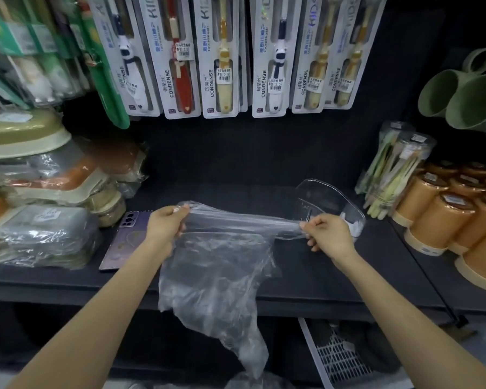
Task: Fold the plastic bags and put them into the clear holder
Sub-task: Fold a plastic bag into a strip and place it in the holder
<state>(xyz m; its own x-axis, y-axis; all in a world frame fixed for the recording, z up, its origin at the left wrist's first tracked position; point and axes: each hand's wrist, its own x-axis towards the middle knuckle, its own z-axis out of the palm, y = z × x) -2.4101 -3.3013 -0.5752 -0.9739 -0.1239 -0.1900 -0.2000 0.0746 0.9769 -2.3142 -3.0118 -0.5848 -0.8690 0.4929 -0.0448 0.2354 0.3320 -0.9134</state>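
Note:
A thin clear plastic bag (219,276) hangs over the front edge of a dark shelf (334,282), its top edge stretched taut between my hands. My left hand (166,224) pinches the bag's left end, and my right hand (330,234) pinches its right end. The bag's lower part droops below the shelf. Behind my right hand lies the clear holder (326,199), tipped on its side, with something white inside its right end.
A purple phone (124,242) lies on the shelf by my left wrist. Wrapped dishes (45,192) are stacked at left, orange cups (443,217) at right. Packaged toothbrushes (225,57) hang above. A white basket (340,357) sits below the shelf.

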